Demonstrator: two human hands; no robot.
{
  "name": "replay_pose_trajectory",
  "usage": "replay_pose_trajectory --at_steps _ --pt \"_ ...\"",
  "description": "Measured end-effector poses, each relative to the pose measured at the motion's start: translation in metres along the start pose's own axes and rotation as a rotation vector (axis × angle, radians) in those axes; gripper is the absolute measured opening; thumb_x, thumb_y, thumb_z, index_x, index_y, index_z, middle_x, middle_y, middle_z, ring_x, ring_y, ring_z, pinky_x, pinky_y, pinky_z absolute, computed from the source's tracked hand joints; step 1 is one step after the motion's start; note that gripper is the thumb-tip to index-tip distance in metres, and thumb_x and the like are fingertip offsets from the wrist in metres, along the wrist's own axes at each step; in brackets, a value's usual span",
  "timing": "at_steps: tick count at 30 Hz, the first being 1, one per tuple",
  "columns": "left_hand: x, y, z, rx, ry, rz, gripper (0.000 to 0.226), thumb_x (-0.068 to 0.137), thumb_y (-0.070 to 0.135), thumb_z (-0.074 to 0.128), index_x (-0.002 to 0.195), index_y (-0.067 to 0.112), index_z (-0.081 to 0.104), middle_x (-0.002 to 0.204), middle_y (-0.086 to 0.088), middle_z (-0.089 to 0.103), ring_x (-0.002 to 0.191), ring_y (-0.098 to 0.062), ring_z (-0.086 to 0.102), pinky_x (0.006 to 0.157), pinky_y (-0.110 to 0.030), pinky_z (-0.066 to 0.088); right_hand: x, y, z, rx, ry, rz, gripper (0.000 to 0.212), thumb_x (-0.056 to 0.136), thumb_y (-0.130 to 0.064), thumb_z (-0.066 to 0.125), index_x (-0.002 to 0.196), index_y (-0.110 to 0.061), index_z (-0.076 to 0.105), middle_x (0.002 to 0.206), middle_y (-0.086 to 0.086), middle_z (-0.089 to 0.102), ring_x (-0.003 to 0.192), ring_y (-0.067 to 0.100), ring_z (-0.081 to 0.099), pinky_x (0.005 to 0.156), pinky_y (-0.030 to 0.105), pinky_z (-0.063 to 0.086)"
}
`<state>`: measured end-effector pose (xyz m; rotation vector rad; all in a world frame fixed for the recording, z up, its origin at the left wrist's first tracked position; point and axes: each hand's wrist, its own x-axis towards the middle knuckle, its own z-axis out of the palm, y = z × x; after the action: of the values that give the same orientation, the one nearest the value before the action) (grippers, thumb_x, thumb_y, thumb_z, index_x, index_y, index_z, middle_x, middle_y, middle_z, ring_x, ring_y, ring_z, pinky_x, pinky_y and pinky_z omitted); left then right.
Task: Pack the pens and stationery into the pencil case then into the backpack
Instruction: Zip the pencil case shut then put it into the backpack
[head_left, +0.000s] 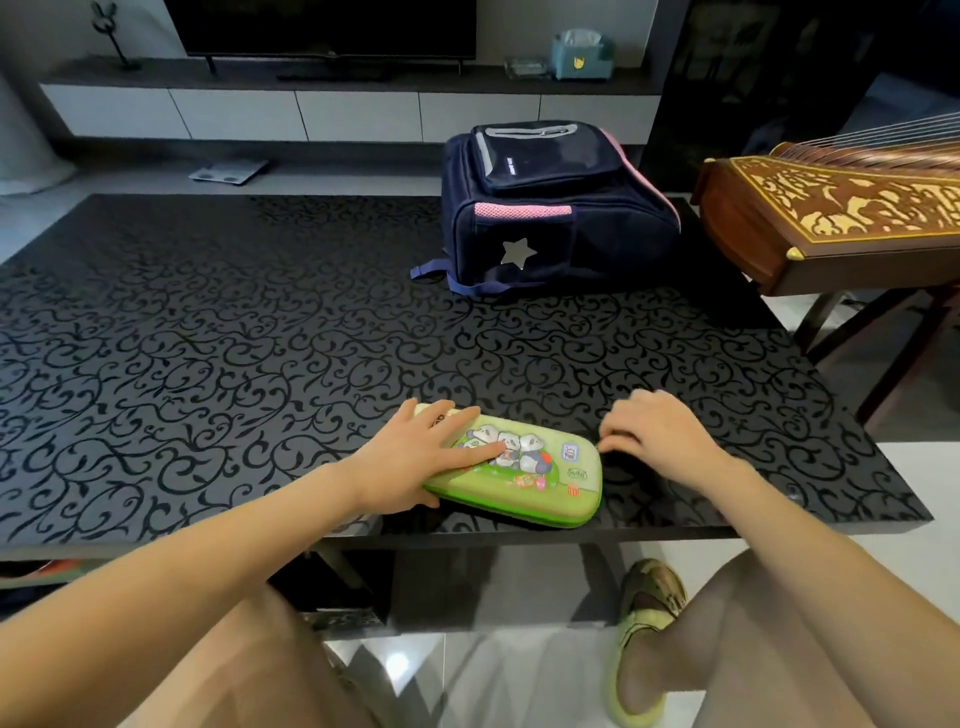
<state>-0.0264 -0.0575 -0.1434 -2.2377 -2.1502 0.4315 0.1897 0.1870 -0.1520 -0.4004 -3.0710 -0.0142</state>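
Observation:
A green pencil case (545, 480) with a panda picture lies closed near the front edge of the black patterned table (208, 338). My left hand (415, 457) presses flat on the case's left half, fingers straight across the lid. My right hand (654, 431) sits at the case's right end with its fingers curled down at the rim; what they pinch is hidden, perhaps the zip pull. A navy backpack (550, 208) with pink trim and a silver star stands closed at the table's far side. No loose pens or stationery are visible.
A carved wooden zither (831, 213) on a stand sits just right of the backpack, past the table's right edge. A TV console (337, 109) runs along the back wall. My legs and a green shoe (644, 623) are below the table's front edge.

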Motion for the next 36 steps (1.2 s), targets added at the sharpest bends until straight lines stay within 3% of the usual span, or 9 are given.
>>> replay_pose_trajectory --at_steps 4,8,11,14,17,20,26,30,36 --pt "0.005 -0.003 -0.005 -0.007 -0.045 0.035 0.093 0.083 0.042 0.064 0.144 0.046 -0.007 0.158 -0.003 0.001 0.141 -0.031 0.008 0.113 -0.054 0.016 0.053 -0.008 -0.012 -0.087 -0.164 -0.146 0.024 0.087 -0.046 0.056 0.093 -0.027 0.07 0.097 -0.009 0.065 0.093 0.017 0.054 0.074 0.029 0.033" --pt "0.008 -0.013 -0.01 -0.033 -0.05 0.048 0.092 0.083 0.033 0.066 0.145 0.047 -0.002 0.158 0.003 0.002 0.144 -0.028 0.004 0.115 -0.056 0.013 0.065 -0.028 -0.029 0.2 -0.364 0.142 0.034 0.091 -0.048 0.051 0.111 -0.025 0.067 0.122 -0.006 0.064 0.111 0.016 0.056 0.094 0.036 0.044" --pt "0.013 -0.012 -0.013 -0.054 0.034 -0.042 0.088 0.083 0.008 0.057 0.145 0.046 0.007 0.157 0.004 0.011 0.145 -0.024 0.008 0.114 -0.058 0.013 0.04 -0.066 -0.038 0.502 -0.374 0.253 0.072 0.082 -0.07 0.043 0.144 -0.037 0.028 0.148 -0.006 0.039 0.132 0.019 0.041 0.105 0.039 0.036" --pt "0.022 -0.002 -0.018 -0.198 0.031 -0.188 0.083 0.079 0.003 0.051 0.145 0.041 0.02 0.156 0.001 0.016 0.144 -0.021 0.009 0.114 -0.058 0.011 0.01 -0.116 -0.022 0.354 -0.348 0.228 0.102 0.066 -0.077 0.052 0.146 -0.042 0.0 0.14 0.002 0.039 0.123 0.029 0.045 0.095 0.044 0.04" --pt "0.036 -0.002 -0.032 -0.428 0.053 -0.265 0.068 0.078 0.007 0.052 0.138 0.037 0.039 0.151 0.002 0.028 0.141 -0.019 0.021 0.115 -0.057 0.009 0.004 -0.127 -0.011 0.447 -0.212 0.37 0.096 0.064 -0.065 0.06 0.143 -0.042 0.01 0.128 0.003 0.043 0.115 0.028 0.05 0.09 0.042 0.042" --pt "0.046 -0.011 -0.04 -0.496 0.107 -0.299 0.057 0.081 0.011 0.055 0.133 0.034 0.047 0.147 0.001 0.037 0.136 -0.02 0.031 0.114 -0.055 0.017 0.003 -0.115 -0.014 0.43 -0.205 0.438 0.09 0.064 -0.056 0.061 0.141 -0.04 0.016 0.128 0.002 0.041 0.115 0.028 0.05 0.09 0.041 0.044" --pt "0.069 -0.014 -0.065 -0.353 0.243 -0.345 0.046 0.09 0.017 0.049 0.133 0.033 0.048 0.144 0.0 0.04 0.136 -0.023 0.03 0.115 -0.054 0.012 -0.022 -0.029 -0.014 0.417 -0.149 0.78 0.091 0.072 -0.059 0.059 0.146 -0.032 0.014 0.132 0.008 0.038 0.112 0.031 0.051 0.084 0.037 0.047" --pt "0.103 -0.006 -0.072 -0.221 0.37 -0.311 0.042 0.09 0.015 0.05 0.131 0.025 0.052 0.139 -0.007 0.045 0.133 -0.028 0.034 0.115 -0.052 0.012 -0.032 0.039 -0.013 0.361 -0.134 1.006 0.09 0.077 -0.061 0.054 0.148 -0.027 0.01 0.14 0.015 0.032 0.119 0.037 0.045 0.09 0.041 0.044" --pt "0.201 0.002 -0.11 0.133 0.339 -0.167 0.048 0.088 0.012 0.049 0.136 0.016 0.043 0.147 -0.02 0.032 0.139 -0.038 0.022 0.116 -0.057 0.006 0.0 0.088 -0.022 0.188 -0.252 0.94 0.066 0.09 -0.047 0.037 0.148 -0.036 0.009 0.156 0.015 0.004 0.129 0.051 0.025 0.104 0.05 0.035"
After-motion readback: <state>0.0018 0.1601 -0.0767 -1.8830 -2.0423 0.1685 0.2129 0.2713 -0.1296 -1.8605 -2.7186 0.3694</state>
